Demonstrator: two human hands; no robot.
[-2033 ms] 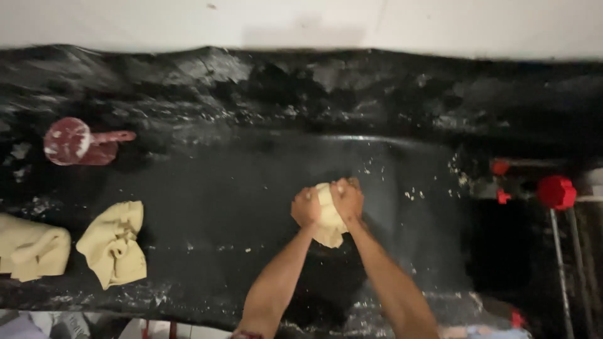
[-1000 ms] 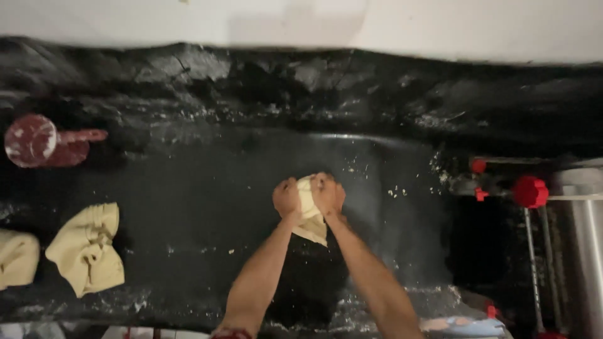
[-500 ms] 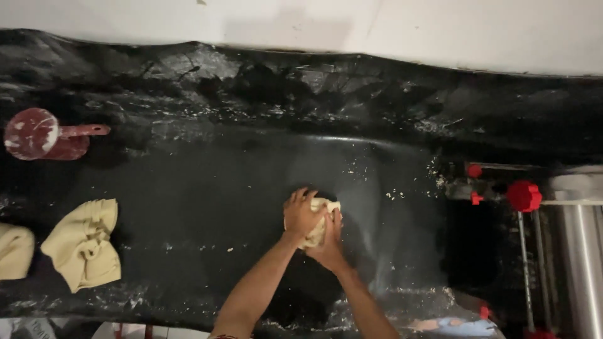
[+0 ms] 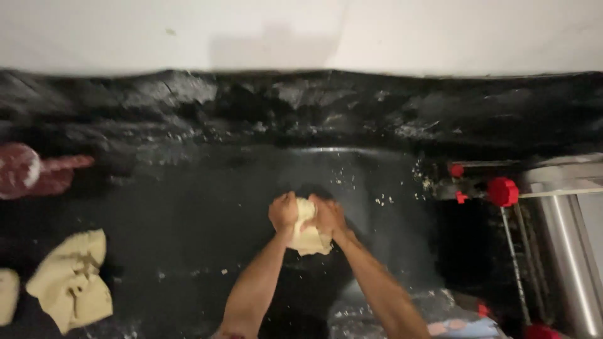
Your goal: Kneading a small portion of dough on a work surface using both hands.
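Observation:
A pale yellow lump of dough (image 4: 309, 238) lies on the black worktop (image 4: 188, 207) in the middle of the head view. My left hand (image 4: 283, 211) grips its left side with fingers curled. Pressed against the dough's right side is my right hand (image 4: 326, 216), also closed around it. Both forearms reach up from the bottom edge of the picture.
Two more folded dough pieces lie at the lower left: a larger dough piece (image 4: 70, 280) and a smaller dough piece (image 4: 9, 295). A red scoop (image 4: 31, 172) rests at the far left. At the right stands a metal machine (image 4: 565, 245) with red knobs (image 4: 502, 191). Flour specks dot the top.
My hands have kept working the dough in the same spot, moving from side by side to overlapping and back to a grip on both sides. The view shifted slightly.

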